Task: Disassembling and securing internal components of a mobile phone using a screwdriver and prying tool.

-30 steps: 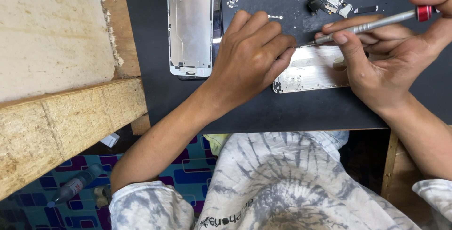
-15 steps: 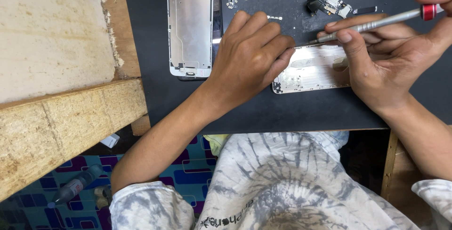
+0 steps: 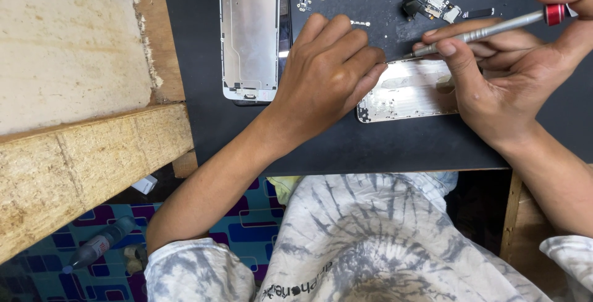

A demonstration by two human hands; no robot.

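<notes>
l hand (image 3: 324,70) curled, pins phone shell (image 3: 404,92) on mat (image 3: 370,147); r hand (image 3: 513,67) pinches screwdriver (image 3: 488,28), tip at shell's top edge. keep driver square, light pressure.

A silver phone housing (image 3: 404,92) lies flat, opened, on the black mat. A slim grey screwdriver (image 3: 488,30) with a red band slants over its far edge.

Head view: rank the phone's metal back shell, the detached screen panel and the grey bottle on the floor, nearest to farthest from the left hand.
1. Metal back shell: under the left hand, touching its fingertips.
2. Screen panel: just to its left on the mat.
3. Grey bottle: far below, on the floor.
</notes>
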